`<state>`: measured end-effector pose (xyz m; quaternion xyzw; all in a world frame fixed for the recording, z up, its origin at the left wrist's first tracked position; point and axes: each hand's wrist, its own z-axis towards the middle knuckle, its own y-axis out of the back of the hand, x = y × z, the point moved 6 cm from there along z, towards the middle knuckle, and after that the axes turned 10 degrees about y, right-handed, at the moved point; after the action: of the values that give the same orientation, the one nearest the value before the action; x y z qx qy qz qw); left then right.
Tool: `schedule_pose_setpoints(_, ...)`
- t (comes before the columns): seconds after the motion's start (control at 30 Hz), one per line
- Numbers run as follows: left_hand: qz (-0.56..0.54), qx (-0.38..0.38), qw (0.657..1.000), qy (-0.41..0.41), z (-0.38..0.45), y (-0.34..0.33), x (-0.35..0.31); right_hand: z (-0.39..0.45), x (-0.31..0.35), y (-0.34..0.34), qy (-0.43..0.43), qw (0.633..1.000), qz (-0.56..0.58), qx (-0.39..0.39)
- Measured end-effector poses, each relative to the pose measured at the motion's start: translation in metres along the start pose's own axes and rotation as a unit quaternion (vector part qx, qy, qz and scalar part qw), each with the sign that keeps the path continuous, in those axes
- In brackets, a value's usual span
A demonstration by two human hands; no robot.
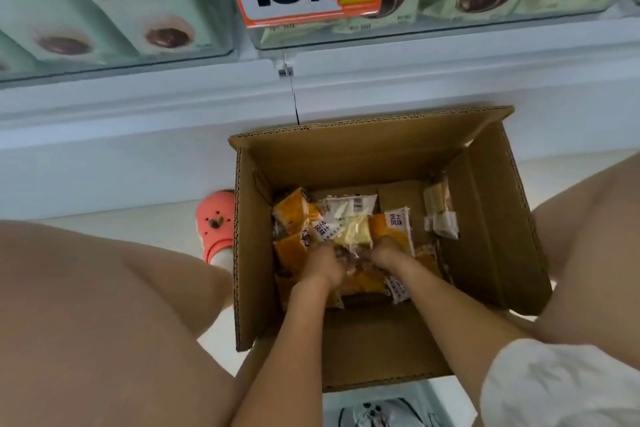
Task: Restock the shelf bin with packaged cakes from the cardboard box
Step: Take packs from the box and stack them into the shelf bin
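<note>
Both bare forearms reached toward 12 o'clock into the open brown cardboard box (398, 149); left hand (323, 265) and right hand (389, 253) grasped crinkly orange-and-white packaged cakes (353, 232).

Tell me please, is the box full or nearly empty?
Nearly empty: packets only cover the bottom of the box, its walls bare.

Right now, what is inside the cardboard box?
The cardboard box holds a loose pile of orange packaged cakes, with one pale packet against its right wall. The left hand and right hand grip into the pile, covering whatever lies beneath.
</note>
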<state>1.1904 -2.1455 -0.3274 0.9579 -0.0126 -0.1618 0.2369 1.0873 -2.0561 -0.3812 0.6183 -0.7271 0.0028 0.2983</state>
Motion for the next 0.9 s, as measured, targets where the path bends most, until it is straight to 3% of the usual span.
schedule_pose_setpoints(0.13, 0.034, -0.044, 0.998, -0.019, 0.001, 0.009, 0.000, -0.013, 0.008, 0.009, 0.003, 0.999, 0.035, 0.017)
schedule_pose_setpoints(0.23, 0.080, -0.063, 0.990, -0.095, -0.005, 0.008, -0.012, -0.033, 0.033, 0.026, 0.055, 0.998, 0.041, 0.008)
schedule_pose_setpoints(0.4, -0.146, -0.013, 0.978, -0.148, -0.016, 0.000, -0.033, -0.086, 0.082, 0.047, 0.231, 0.973, -0.004, 0.025)
schedule_pose_setpoints(0.5, -0.354, 0.034, 0.928, -0.110, -0.031, 0.007, -0.034, -0.114, 0.082, 0.065, 0.300, 0.953, 0.042, 0.019)
schedule_pose_setpoints(0.6, -0.550, 0.171, 0.817, -0.028, -0.050, 0.009, -0.036, -0.126, 0.060, 0.108, 0.280, 0.940, 0.146, -0.127)
schedule_pose_setpoints(0.63, -0.580, 0.208, 0.787, -0.022, -0.058, 0.010, -0.039, -0.131, 0.052, 0.119, 0.264, 0.938, 0.157, -0.160)
schedule_pose_setpoints(0.7, -0.603, 0.249, 0.757, -0.030, -0.076, 0.013, -0.046, -0.139, 0.042, 0.128, 0.240, 0.943, 0.177, -0.149)
schedule_pose_setpoints(0.83, -0.597, 0.262, 0.754, -0.082, -0.110, 0.025, -0.065, -0.161, 0.053, 0.127, 0.270, 0.917, 0.281, -0.084)
schedule_pose_setpoints(0.9, -0.551, 0.215, 0.797, -0.123, -0.120, 0.036, -0.073, -0.173, 0.061, 0.131, 0.300, 0.899, 0.300, -0.105)
